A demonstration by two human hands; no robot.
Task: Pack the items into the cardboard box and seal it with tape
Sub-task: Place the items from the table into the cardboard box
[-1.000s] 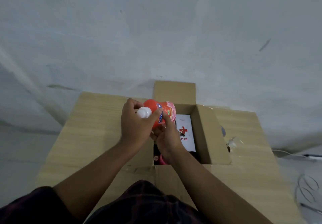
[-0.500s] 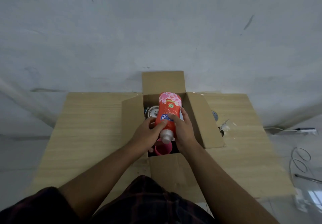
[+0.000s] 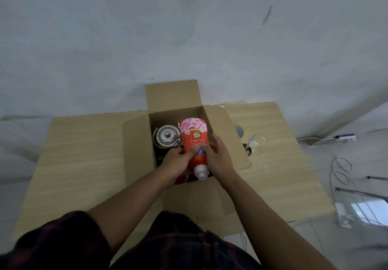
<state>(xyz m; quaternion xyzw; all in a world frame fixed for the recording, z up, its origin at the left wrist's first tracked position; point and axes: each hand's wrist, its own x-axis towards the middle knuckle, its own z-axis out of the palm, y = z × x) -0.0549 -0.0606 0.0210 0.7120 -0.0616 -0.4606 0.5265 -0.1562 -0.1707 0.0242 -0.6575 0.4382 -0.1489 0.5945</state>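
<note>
Bottle (image 3: 194, 141) held over the open box (image 3: 226, 135), in its right half, cap toward the box's near wall and base toward the far wall; not yet set down. Both hands wrap it near the cap end: left hand (image 3: 178, 160) from the box's left, thumb across the label; right hand (image 3: 218, 156) from the right, fingers curled round. Likely risks: the glossy plastic could slip on lowering and strike the kettle (image 3: 167, 136) in the box's far left. Laid lengthways, it may ride on whatever lies beneath and stop the flaps closing flat for tape. Squeezing could force liquid out at the cap. Bottle: smooth red-orange plastic, rounded base, pink blossom label, white cylindrical cap. Kettle: polished metal, domed lid with knob. Box: matte brown card, flaps splayed. Counter (image 3: 84, 143): pale wood-grain.
</note>
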